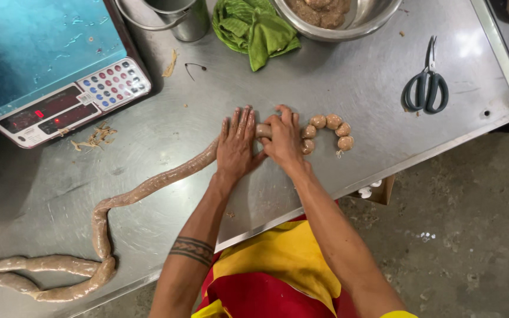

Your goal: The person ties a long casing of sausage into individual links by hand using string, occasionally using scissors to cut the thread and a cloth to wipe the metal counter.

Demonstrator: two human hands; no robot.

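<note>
Two hands: both on one sausage casing (148, 187).
Left hand (235, 144): flat, fingers spread, pinning the filled length to the bench (349, 82).
Right hand (282, 138): grip clenched around the casing, seemingly pinching off links.
Links (327, 131): curled just beside it.
Scissors (425, 88): well apart.

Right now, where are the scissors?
In the head view the scissors lie flat on the steel table at far right, near its raised edge, apart from the small sausage links and right of the steel bowl.
</note>
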